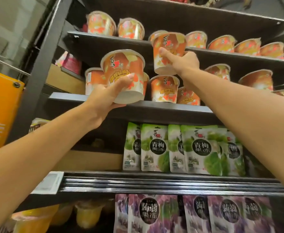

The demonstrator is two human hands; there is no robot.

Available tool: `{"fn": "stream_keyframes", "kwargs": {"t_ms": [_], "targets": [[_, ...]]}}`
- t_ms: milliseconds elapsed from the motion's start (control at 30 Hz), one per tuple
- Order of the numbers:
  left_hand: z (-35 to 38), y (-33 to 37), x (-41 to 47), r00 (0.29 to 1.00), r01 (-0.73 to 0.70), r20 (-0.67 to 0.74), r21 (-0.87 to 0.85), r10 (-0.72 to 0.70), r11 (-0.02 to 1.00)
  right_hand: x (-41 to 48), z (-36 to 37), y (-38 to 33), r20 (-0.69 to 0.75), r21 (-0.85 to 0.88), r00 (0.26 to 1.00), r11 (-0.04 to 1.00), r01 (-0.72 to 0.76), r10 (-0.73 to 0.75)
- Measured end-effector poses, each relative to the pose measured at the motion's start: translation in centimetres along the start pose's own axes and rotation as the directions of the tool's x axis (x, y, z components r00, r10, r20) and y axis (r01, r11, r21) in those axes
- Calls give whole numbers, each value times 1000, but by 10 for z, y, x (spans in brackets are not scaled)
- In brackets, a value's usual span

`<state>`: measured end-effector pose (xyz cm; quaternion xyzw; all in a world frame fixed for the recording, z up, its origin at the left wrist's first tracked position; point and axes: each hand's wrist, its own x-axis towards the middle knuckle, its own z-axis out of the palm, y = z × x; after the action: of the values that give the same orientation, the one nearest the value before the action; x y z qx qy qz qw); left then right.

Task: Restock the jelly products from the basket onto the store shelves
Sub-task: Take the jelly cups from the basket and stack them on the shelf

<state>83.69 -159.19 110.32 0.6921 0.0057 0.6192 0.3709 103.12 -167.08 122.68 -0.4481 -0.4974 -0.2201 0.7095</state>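
Note:
Both arms reach up toward the dark shelves. My left hand (107,96) grips an orange jelly cup (123,71) from below, holding it in front of the middle shelf (70,97) near its left end. My right hand (183,63) grips a second orange jelly cup (169,47), thumb across its front, raised to the edge of the upper shelf (104,36). More orange cups (164,88) of the same kind stand on both shelves. The basket is not in view.
Green jelly pouches (154,148) stand on the shelf below, purple pouches (148,214) under those, and yellow cups (87,214) at the bottom left. A cardboard box (65,79) sits at the middle shelf's left end. An orange sign (1,106) hangs left of the black upright (43,61).

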Motion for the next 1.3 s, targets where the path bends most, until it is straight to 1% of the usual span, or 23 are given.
{"fn": "stream_keyframes", "kwargs": {"t_ms": [100, 267, 333, 467, 600, 767, 833, 867, 900, 933, 967, 1000, 1033, 1100, 1133, 1167, 1233, 1300], "targets": [[0, 0, 2, 1000, 0, 4, 2, 0, 1000, 10, -11, 16, -51, -47, 998, 998, -43, 40], [1, 2, 7, 1000, 26, 5, 24, -26, 999, 24, -23, 38, -81, -117, 989, 984, -134, 125], [1, 3, 8, 999, 33, 10, 28, -33, 999, 28, -24, 43, -60, -149, 983, 972, -182, 175], [-2, 2, 7, 999, 49, 19, 28, -49, 998, 33, -20, 53, -33, -221, 976, 951, -215, 213], [-2, 2, 5, 998, 40, 37, 29, -41, 999, 35, -20, 58, 22, -225, 958, 935, -273, 285], [-1, 6, 1, 997, 51, 43, 96, -56, 994, 36, -22, 54, 61, -239, 957, 935, -261, 283], [0, 8, -1, 996, 61, 53, 126, -68, 990, 30, -24, 56, 28, -264, 971, 939, -221, 237], [0, 10, -2, 996, 61, 52, 134, -69, 989, 26, -27, 58, -20, -293, 985, 941, -170, 172], [0, 11, -4, 997, 60, 46, 142, -67, 988, 20, -30, 61, -85, -323, 994, 941, -99, 75], [1, 13, -6, 997, 56, 36, 152, -62, 987, 12, -34, 65, -160, -353, 986, 935, -19, -41], [1, 15, -6, 998, 46, 26, 164, -51, 985, 3, -39, 69, -222, -385, 963, 921, 54, -149], [2, 19, -6, 999, 33, 18, 171, -37, 985, -7, -42, 73, -241, -415, 944, 903, 109, -225], [2, 23, -5, 1000, 19, 6, 176, -21, 984, -17, -45, 78, -206, -442, 945, 886, 143, -255], [6, 34, 3, 1000, -12, -20, 213, 16, 977, -36, -46, 87, -49, -505, 969, 843, 185, -242], [10, 40, 9, 999, -31, -30, 245, 39, 969, -44, -46, 92, 14, -557, 969, 803, 212, -246], [15, 47, 16, 997, -52, -36, 272, 64, 961, -49, -45, 96, 46, -603, 962, 761, 241, -268], [26, 59, 33, 993, -88, -43, 322, 107, 943, -54, -43, 99, 38, -647, 946, 714, 269, -322], [39, 69, 52, 992, -98, -39, 371, 121, 924, -55, -42, 100, 16, -654, 942, 709, 263, -335]]}}
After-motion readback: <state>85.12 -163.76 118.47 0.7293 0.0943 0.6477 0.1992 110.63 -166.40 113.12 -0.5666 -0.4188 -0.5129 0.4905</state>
